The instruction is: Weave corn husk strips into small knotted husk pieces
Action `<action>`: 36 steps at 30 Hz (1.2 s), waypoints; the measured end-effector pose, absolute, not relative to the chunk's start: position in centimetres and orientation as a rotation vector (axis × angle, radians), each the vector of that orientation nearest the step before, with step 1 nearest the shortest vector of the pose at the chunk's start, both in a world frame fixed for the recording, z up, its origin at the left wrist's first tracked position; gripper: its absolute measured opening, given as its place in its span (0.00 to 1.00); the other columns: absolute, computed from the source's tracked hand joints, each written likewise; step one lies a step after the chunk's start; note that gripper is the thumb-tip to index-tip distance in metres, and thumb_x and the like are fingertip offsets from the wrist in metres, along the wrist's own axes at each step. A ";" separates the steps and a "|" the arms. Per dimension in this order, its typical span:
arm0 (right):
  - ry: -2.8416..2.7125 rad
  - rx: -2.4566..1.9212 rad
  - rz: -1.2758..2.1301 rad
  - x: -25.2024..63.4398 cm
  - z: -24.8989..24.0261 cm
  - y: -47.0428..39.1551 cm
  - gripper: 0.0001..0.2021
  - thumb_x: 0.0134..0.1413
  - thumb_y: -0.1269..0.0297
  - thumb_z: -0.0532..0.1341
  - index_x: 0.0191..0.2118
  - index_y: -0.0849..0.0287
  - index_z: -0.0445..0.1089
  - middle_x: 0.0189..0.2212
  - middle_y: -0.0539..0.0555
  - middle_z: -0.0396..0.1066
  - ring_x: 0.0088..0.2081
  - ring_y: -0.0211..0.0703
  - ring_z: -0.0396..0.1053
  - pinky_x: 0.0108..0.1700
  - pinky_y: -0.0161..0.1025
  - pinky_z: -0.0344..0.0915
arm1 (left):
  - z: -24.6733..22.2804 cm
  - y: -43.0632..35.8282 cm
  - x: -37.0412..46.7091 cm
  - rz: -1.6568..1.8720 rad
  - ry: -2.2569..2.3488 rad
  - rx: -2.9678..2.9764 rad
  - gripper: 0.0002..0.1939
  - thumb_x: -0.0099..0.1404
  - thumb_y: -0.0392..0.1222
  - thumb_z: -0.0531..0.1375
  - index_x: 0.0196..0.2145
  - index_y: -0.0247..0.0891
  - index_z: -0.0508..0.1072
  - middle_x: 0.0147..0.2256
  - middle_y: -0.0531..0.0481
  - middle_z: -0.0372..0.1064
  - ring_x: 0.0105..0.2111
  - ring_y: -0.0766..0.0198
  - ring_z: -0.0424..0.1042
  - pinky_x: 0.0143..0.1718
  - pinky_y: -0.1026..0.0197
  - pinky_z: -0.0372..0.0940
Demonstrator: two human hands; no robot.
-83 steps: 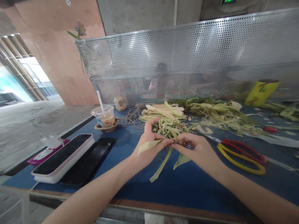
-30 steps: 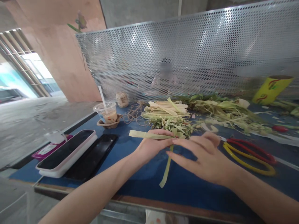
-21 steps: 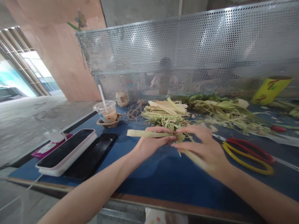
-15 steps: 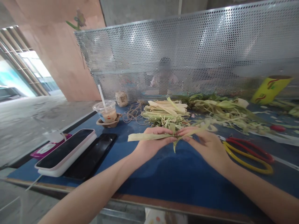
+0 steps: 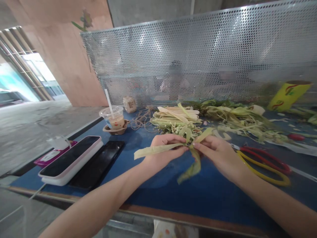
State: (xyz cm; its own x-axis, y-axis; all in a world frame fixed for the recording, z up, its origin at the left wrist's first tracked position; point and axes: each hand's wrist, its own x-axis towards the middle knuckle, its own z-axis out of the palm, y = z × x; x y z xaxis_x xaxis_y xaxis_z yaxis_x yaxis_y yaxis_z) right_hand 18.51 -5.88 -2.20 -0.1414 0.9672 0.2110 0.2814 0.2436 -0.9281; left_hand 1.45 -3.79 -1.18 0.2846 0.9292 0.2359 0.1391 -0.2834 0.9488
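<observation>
Between my hands, above the blue tabletop, are crossed strips of pale green corn husk (image 5: 192, 169). My left hand (image 5: 163, 145) pinches them where they meet; one strip (image 5: 153, 151) lies across its back and points left. The fingers of my right hand (image 5: 214, 148) are closed on the same crossing from the other side, with a strip rising beside the fingertips. A longer piece hangs down toward me. Just beyond my hands lies a pile of cut husk pieces (image 5: 177, 117). Scissors with red and yellow handles (image 5: 266, 165) rest beside my right wrist.
On the left are a phone on a pink-edged white case (image 5: 71, 158), a black phone (image 5: 99, 163) and a cup with a straw (image 5: 114, 119). Tangled twine (image 5: 142, 119), loose husks (image 5: 235, 114) and a yellow roll (image 5: 288, 96) lie before a perforated metal screen (image 5: 198, 53).
The downward-hanging strip now extends longer toward me. The strip on the left has tilted lower at its free end. Both hands stay close together, the right one having shifted slightly.
</observation>
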 end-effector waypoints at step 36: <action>-1.980 -1.041 -0.039 19.1 -2.3 -6.0 0.05 0.46 0.63 0.62 0.28 0.55 0.66 0.22 0.48 0.68 0.25 0.39 0.65 0.30 0.39 0.59 | -1.1 -4.3 0.9 0.686 0.686 1.535 0.08 0.52 0.35 0.61 0.31 0.28 0.74 0.25 0.47 0.72 0.26 0.67 0.71 0.29 0.65 0.68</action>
State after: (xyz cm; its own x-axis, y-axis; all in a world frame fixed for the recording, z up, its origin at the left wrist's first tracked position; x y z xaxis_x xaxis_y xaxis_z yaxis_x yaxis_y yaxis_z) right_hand 19.05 -6.01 -2.30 -0.2680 0.6525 0.7088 0.6799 0.6493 -0.3407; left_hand 0.88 -4.31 -1.09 0.6449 0.7636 0.0303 0.0303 -0.0651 0.9974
